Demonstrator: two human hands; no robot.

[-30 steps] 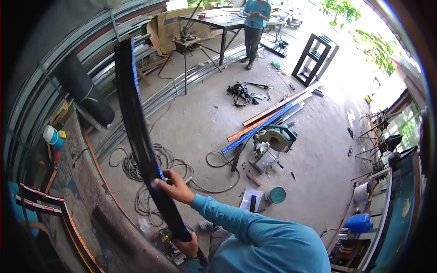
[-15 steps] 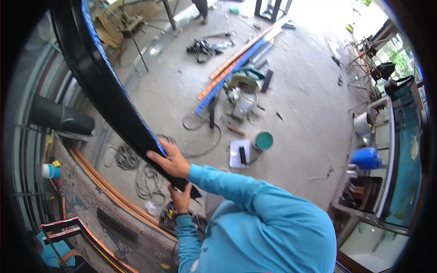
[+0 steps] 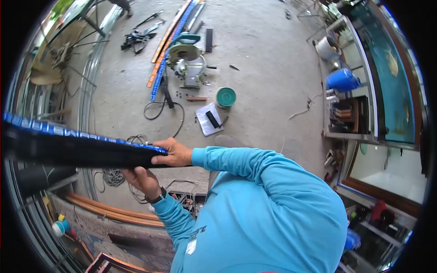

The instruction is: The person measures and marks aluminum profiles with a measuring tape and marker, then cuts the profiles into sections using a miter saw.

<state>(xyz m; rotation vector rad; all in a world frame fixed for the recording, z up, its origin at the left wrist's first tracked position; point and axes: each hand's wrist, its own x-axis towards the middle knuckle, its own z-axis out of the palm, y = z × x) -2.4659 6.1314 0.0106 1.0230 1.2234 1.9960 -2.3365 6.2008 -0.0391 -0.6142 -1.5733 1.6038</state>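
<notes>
A long black bar (image 3: 91,152) with a blue printed strip along its upper edge runs from the left side of the view to my hands. My right hand (image 3: 176,153) grips its near end, thumb on the black face and fingers over the top edge. Just to the left and below, my left hand (image 3: 144,182), with a dark band at the wrist, holds the bar's underside, its fingertips partly hidden behind it.
A miter saw (image 3: 186,63) stands on the floor beside long blue and orange strips (image 3: 166,59). Nearer are a green-lidded tub (image 3: 226,97) and a white sheet (image 3: 205,128). Brown lengths (image 3: 114,211) lie at lower left; a metal rack (image 3: 348,136) is at right.
The bar has swung from a steep diagonal to nearly level, pointing left. My left hand has shifted left along its underside. The view has turned, and the floor items appear further up and left.
</notes>
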